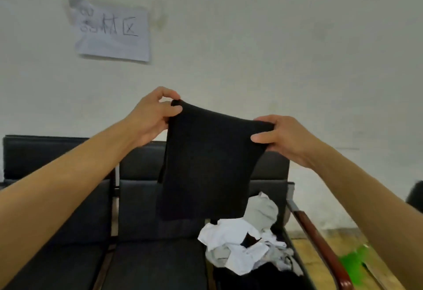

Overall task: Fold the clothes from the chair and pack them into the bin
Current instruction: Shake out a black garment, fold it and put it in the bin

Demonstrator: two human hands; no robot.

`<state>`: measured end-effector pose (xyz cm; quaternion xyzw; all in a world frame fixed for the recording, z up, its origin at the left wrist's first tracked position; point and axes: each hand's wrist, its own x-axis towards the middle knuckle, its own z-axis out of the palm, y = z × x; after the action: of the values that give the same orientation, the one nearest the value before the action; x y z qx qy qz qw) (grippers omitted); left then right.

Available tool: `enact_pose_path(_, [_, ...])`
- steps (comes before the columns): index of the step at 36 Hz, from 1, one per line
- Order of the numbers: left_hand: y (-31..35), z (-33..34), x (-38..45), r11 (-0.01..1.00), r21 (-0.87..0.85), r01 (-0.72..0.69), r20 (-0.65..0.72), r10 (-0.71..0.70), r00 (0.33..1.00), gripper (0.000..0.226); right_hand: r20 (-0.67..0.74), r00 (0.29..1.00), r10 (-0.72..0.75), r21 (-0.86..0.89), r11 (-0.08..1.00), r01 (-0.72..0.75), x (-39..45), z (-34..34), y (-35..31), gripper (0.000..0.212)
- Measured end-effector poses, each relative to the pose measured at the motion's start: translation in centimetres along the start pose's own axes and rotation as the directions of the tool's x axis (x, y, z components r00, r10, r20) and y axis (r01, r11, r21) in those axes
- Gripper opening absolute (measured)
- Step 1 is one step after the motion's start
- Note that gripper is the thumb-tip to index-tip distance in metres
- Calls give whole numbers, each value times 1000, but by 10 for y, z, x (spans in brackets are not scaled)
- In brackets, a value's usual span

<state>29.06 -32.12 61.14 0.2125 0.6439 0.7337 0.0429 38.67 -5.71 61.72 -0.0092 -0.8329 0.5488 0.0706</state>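
A black garment [203, 163] hangs in the air in front of me, above the black chair [155, 255]. My left hand [151, 118] pinches its upper left corner and my right hand [286, 138] grips its upper right edge. The cloth hangs straight down between them. On the right part of the chair seat lies a heap of white and grey clothes [249, 244] with some dark pieces in it. No bin is in view.
Black seats stand in a row against a pale wall; a second seat [57, 198] is to the left. A reddish wooden armrest [320, 246] runs along the chair's right side. Something green [353, 264] lies on the floor at lower right. A paper sign [112, 33] hangs on the wall.
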Motion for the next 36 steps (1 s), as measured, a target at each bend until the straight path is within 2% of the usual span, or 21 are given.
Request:
enact_pose_path(3, [25,34,14,999,10,-49,130,47,990,30,-117,993,2,-32,999,-6,-19,-32,-23,50])
enact_pose_path(8, [50,81,42,997,51,-59,279,43,959,30,-270,960,-72,-95,994,48,-46,-74,-44,36])
enact_pose_path(11, [57,116,56,990,110,-89,436,32,899,41,-395,917,-57,-143,990,0,-68,-100,-48,26])
enact_pose_path(13, [58,140,62,975,172,-139,499,35,866,46,-459,887,-41,-152,988,-33,-81,-116,-47,27])
enact_pose_path(18, [50,213,78,842,397,-365,646,25,763,48,-592,805,23,-207,962,-180,-116,-148,-32,42])
enact_pose_path(20, [42,239,82,785,440,-436,680,25,732,46,-630,777,14,-302,917,-261,-130,-157,-24,43])
enact_pose_path(22, [34,269,86,774,425,-470,722,24,692,37,-672,741,6,-411,829,-380,-145,-166,-14,40])
enact_pose_path(25, [17,312,84,767,400,-501,776,7,631,23,-724,687,55,-420,755,-503,-172,-178,6,34])
enact_pose_path(29, [-13,375,68,767,341,-544,863,-27,504,15,-813,561,157,-326,675,-661,-215,-192,37,29])
enact_pose_path(36, [-68,473,13,747,218,-629,963,-60,262,11,-914,340,222,-202,475,-856,-299,-203,99,24])
